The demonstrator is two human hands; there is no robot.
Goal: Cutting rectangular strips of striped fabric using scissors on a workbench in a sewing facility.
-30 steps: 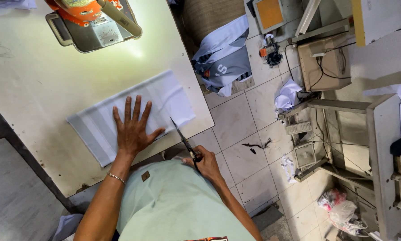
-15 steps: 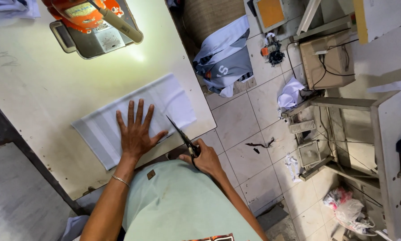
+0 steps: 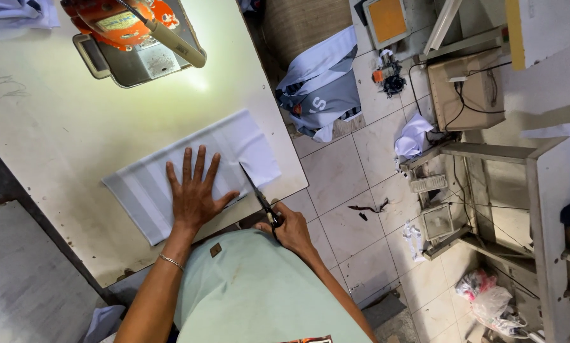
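Pale worktable (image 3: 56, 127) fills the view, and on it lies a folded white cloth (image 3: 190, 171), our landmark. Left hand (image 3: 195, 194) is spread flat on the cloth's middle, fingers fanned, pinning it down. Right hand (image 3: 291, 228) is closed around the handles of the scissors (image 3: 258, 194), just off the cloth's near right edge at the table's rim, blades entering the fabric beside the left thumb. Good cutting here, I'd judge, means keeping that palm pressing close to the cut line so the layers don't creep, and sliding the lower blade along the tabletop. Beyond the cloth's far side sits an orange cutting machine (image 3: 120, 25) on its metal base. Right of the cloth, past the table edge, tiled floor (image 3: 355, 184) holds a grey-and-white garment heap (image 3: 320, 89).
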